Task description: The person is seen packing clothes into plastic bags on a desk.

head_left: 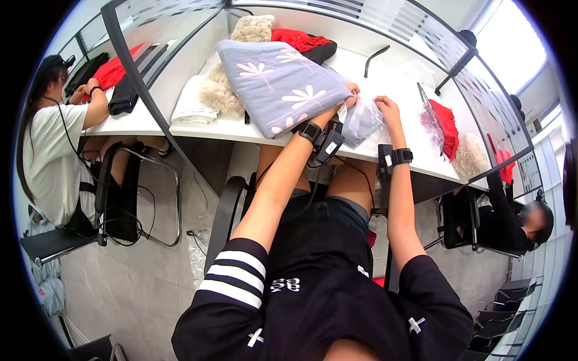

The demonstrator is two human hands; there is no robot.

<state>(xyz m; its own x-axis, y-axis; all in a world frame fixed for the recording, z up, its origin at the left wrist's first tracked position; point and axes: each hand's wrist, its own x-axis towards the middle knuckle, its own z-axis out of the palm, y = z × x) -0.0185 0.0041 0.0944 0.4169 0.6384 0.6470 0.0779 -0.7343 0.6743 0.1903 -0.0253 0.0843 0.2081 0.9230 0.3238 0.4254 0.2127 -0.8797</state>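
A folded grey-blue cloth with pale flower prints (pixel 280 84) lies at the desk's front edge, one end reaching into a clear plastic bag (pixel 364 120). My left hand (pixel 350 95) is closed at the cloth's right corner, beside the bag's mouth; its fingertips are partly hidden. On the other side of the bag, my right hand (pixel 388 108) pinches the thin plastic between thumb and fingers. Both wrists wear black straps with small devices.
Beige fluffy items (pixel 220 93), a white folded cloth (pixel 194 102) and a red fringed cloth (pixel 295 39) surround the printed cloth. A bagged red item (pixel 442 129) lies to the right on the desk (pixel 415 144). Partitions separate people seated at both sides.
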